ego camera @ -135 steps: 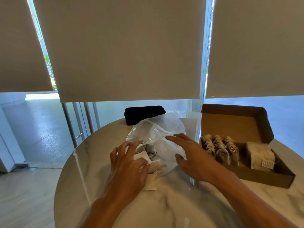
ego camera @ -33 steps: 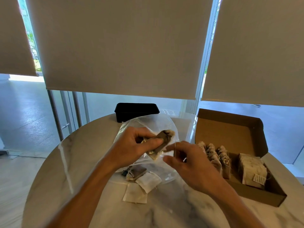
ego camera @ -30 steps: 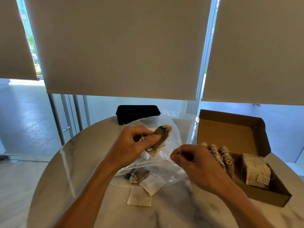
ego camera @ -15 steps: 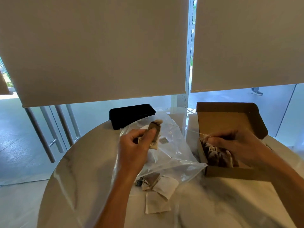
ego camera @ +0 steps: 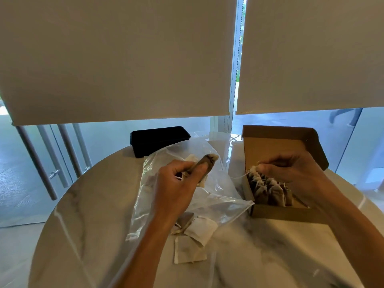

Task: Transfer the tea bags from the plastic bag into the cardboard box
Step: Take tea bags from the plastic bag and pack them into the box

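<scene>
Pointing up-right: tea bag [ego camera: 208, 161], left hand [ego camera: 178, 183].

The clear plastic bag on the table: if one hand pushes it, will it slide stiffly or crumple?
Probably crumple: the plastic bag lies wrinkled and slumped. It looks light and might slide on the glossy table.

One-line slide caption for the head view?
Left hand holds a tea bag over the plastic bag; right hand reaches into the box.
</scene>
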`<move>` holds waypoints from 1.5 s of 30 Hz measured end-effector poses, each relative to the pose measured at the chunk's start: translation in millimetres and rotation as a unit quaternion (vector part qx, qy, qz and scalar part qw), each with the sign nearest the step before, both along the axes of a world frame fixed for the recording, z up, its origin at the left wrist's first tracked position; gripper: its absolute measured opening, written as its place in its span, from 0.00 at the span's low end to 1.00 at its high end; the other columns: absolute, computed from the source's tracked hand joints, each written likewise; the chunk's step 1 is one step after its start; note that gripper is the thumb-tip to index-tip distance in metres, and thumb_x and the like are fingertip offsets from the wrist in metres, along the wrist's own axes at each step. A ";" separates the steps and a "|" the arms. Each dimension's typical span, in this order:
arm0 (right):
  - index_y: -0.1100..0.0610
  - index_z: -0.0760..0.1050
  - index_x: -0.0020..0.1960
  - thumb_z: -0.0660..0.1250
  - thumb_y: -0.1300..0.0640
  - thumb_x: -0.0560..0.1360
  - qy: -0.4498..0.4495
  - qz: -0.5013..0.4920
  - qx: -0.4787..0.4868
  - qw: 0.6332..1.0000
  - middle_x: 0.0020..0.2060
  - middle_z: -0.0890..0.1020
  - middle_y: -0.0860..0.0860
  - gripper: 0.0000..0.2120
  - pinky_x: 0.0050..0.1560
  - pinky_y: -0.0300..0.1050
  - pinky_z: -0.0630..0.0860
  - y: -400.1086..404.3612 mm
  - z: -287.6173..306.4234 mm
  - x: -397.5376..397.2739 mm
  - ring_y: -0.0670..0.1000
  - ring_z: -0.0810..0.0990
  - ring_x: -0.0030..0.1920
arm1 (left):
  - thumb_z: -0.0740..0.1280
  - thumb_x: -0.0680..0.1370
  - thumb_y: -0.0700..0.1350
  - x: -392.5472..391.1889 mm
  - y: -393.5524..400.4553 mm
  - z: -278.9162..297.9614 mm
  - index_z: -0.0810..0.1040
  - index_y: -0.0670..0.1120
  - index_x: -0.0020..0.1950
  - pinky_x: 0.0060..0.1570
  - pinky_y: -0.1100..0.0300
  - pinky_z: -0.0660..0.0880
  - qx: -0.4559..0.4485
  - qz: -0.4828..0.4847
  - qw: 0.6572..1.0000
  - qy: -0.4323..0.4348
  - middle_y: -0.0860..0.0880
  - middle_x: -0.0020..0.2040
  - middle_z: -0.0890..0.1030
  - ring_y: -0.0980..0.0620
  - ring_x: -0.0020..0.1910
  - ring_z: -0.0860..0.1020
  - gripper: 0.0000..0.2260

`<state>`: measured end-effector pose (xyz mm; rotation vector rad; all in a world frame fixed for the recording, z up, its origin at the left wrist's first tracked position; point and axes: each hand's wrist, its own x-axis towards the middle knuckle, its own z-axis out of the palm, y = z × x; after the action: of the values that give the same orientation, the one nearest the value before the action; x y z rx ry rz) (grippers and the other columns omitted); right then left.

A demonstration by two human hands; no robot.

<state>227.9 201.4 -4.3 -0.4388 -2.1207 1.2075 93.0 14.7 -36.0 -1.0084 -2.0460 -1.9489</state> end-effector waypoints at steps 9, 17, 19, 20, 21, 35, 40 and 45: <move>0.54 0.79 0.53 0.69 0.61 0.64 0.062 0.163 -0.165 0.971 0.35 0.84 0.53 0.18 0.37 0.38 0.80 -32.8 -2.2 -4.4 0.49 0.83 0.33 | 0.71 0.64 0.63 17.3 14.8 -1.9 0.82 0.61 0.36 0.37 0.58 0.76 -0.008 -0.009 0.999 0.053 0.57 0.37 0.82 0.57 0.37 0.79 0.08; 0.62 0.80 0.52 0.70 0.60 0.65 0.049 0.167 -0.215 0.961 0.38 0.85 0.57 0.16 0.35 0.38 0.79 -31.1 -9.0 -8.0 0.50 0.83 0.33 | 0.71 0.65 0.59 16.7 18.3 -6.3 0.81 0.63 0.43 0.38 0.68 0.76 -0.037 -0.040 0.993 0.106 0.61 0.41 0.82 0.56 0.42 0.80 0.08; 0.61 0.80 0.49 0.70 0.59 0.67 0.033 0.158 -0.186 0.969 0.39 0.84 0.56 0.11 0.35 0.38 0.79 -29.6 -8.3 -7.0 0.50 0.83 0.34 | 0.70 0.65 0.60 16.0 19.4 -7.4 0.81 0.63 0.43 0.39 0.68 0.76 -0.053 -0.041 0.991 0.116 0.61 0.40 0.82 0.56 0.43 0.80 0.09; 0.60 0.80 0.47 0.70 0.60 0.68 0.025 0.152 -0.166 0.974 0.39 0.84 0.55 0.09 0.36 0.38 0.79 -27.7 -6.4 -5.3 0.50 0.83 0.35 | 0.70 0.65 0.61 16.6 19.6 -7.3 0.81 0.62 0.44 0.39 0.68 0.76 -0.059 -0.040 0.991 0.116 0.61 0.40 0.82 0.57 0.43 0.80 0.10; 0.59 0.80 0.47 0.70 0.60 0.69 0.021 0.144 -0.143 0.979 0.39 0.85 0.53 0.07 0.36 0.38 0.79 -24.7 -3.6 -2.8 0.49 0.83 0.36 | 0.69 0.65 0.61 17.4 20.0 -7.1 0.82 0.61 0.44 0.39 0.69 0.76 -0.060 -0.035 0.991 0.113 0.60 0.41 0.82 0.57 0.43 0.80 0.11; 0.53 0.81 0.41 0.73 0.63 0.70 -0.212 -0.024 0.088 0.973 0.30 0.82 0.47 0.06 0.34 0.39 0.75 88.1 -2.3 45.6 0.47 0.80 0.35 | 0.73 0.72 0.41 15.8 20.6 -11.0 0.84 0.51 0.45 0.38 0.74 0.72 -0.081 0.017 0.991 0.105 0.58 0.44 0.82 0.62 0.43 0.78 0.06; 0.52 0.82 0.41 0.74 0.61 0.70 -0.260 0.002 0.105 0.960 0.36 0.82 0.50 0.05 0.36 0.39 0.75 91.6 -13.3 37.0 0.48 0.81 0.39 | 0.73 0.72 0.42 15.3 20.4 -11.0 0.84 0.53 0.45 0.39 0.73 0.73 -0.086 0.019 0.991 0.104 0.57 0.44 0.82 0.60 0.43 0.79 0.07; 0.53 0.83 0.43 0.74 0.61 0.70 -0.271 0.007 0.107 0.957 0.40 0.83 0.52 0.04 0.47 0.46 0.79 88.9 -25.1 23.1 0.51 0.81 0.44 | 0.73 0.72 0.43 16.8 19.7 -11.3 0.84 0.53 0.45 0.37 0.74 0.72 -0.096 0.024 0.989 0.109 0.60 0.44 0.81 0.62 0.40 0.78 0.06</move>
<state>251.1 290.3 -29.4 -0.7200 -2.6855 0.9161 109.8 34.4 -47.3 -1.1431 -2.1392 -1.5632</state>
